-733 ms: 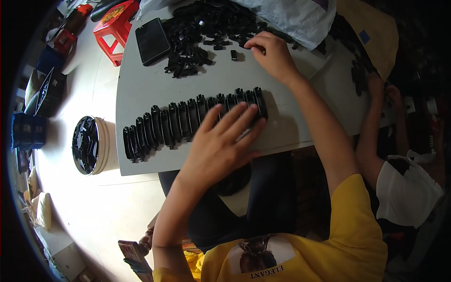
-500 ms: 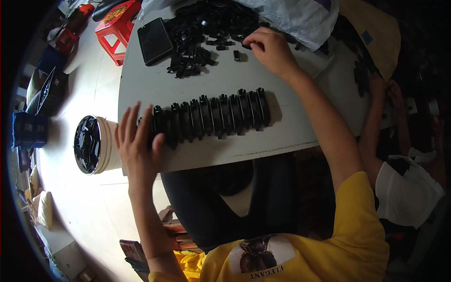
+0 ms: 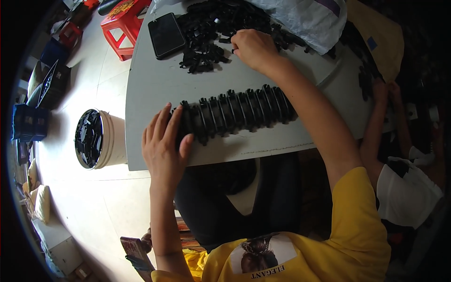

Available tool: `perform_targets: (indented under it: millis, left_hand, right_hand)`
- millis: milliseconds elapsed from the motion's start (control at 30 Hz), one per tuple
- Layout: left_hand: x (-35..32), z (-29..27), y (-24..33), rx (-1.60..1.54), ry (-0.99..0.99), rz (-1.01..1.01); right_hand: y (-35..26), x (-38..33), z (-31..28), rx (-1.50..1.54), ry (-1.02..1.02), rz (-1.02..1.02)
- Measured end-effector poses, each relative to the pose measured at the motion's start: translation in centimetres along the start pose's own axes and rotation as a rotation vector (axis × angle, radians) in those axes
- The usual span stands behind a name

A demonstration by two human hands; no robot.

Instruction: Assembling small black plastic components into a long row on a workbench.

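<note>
A row of black ribbed plastic parts (image 3: 239,110) stands side by side across the table. My left hand (image 3: 164,141) lies at the row's left end, fingers stretched and thumb apart, touching the end parts and partly hiding them. Farther off, my right hand (image 3: 256,49) is over the near edge of a heap of small black plastic pieces (image 3: 206,56). Its fingers are bent together, and a small dark piece shows at the fingertips, mostly hidden by the hand.
A black phone or tablet (image 3: 167,36) lies left of the heap, with a pale plastic bag (image 3: 310,23) behind. A white bucket (image 3: 112,136) of black parts stands beside the table (image 3: 145,94), and a red stool (image 3: 124,23) beyond. Another person's hands (image 3: 387,89) are at the right.
The row has slid right along the table, with my left hand following at its end. My right hand has moved left, and the lone piece near it no longer shows. The view has shifted slightly.
</note>
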State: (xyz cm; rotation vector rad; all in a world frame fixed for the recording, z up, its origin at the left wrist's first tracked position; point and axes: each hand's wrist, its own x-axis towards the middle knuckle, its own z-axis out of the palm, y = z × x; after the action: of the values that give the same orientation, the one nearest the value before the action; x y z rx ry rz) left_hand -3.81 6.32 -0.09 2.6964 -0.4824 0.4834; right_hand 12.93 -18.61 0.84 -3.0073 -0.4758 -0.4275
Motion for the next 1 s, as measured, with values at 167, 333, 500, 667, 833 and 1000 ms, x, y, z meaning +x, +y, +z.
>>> perform_targets:
  millis: [167, 333, 500, 667, 833, 1000]
  left_hand:
    - [-0.2, 0.1, 2.0, 0.268, 0.021, 0.000]
    - [1.8, 1.3, 7.5, -0.122, 0.015, 0.149]
    - [3.0, 6.1, 12.8, -0.271, -0.063, 0.383]
    - [3.4, 7.3, 13.4, -0.273, -0.090, 0.448]
    - [3.4, 7.2, 13.5, -0.259, -0.102, 0.432]
    - [3.6, 7.2, 13.8, -0.263, -0.093, 0.439]
  right_hand:
    - [-0.5, 0.1, 0.0, -0.019, -0.081, 0.010]
    - [1.2, -0.4, -0.3, 0.091, -0.031, -0.062]
    - [3.4, -5.8, -4.9, 0.681, 0.199, 0.119]
    - [5.5, -12.9, -4.9, 0.970, 0.134, 0.313]
    - [4.9, -14.4, -4.5, 0.685, 0.149, 0.157]
    - [5.1, -14.8, -4.2, 0.630, 0.193, 0.116]
